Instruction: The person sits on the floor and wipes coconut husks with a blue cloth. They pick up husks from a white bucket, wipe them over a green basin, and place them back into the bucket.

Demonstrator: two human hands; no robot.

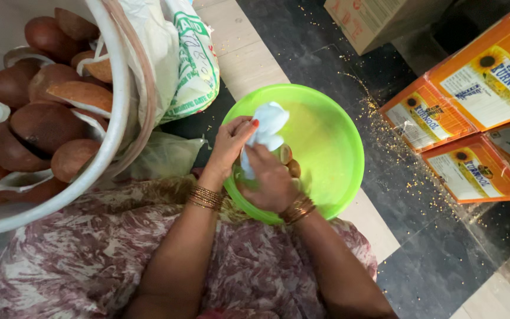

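Seated position, viewed from above, lap covered in maroon-and-cream patterned fabric.

Left hand: curled, fingertips pinched on the lower edge of a crumpled white-and-pale-blue cloth. Gold bangles at the wrist.

Right hand: closed around a small rounded brown piece with a pale cut face, apparently a piece of coconut shell; mostly hidden by fingers and cloth, so exact shape not determinable. Bangles at this wrist too.

Key relation: cloth directly above and against the brown piece, both held between the two hands over the near-left part of a round, shallow, bright green plastic basin. Long axis of the cloth running roughly away from the body, upper end free and bunched, lower end wrapped down toward the right palm. Brown piece nearer to the right hand, in contact; left hand touching cloth only, just beside the piece. A second small brown piece visible at the right-hand fingers, contact unclear.

Basin resting on the lap edge, extending out over a dark tiled floor with a pale stripe.

Surroundings:
- Large white plastic tub at left, filled with brown halved coconut shells, well apart from both hands.
- White printed sack leaning against the tub.
- Orange printed cartons at right, scattered yellow grains on the floor between cartons and basin.
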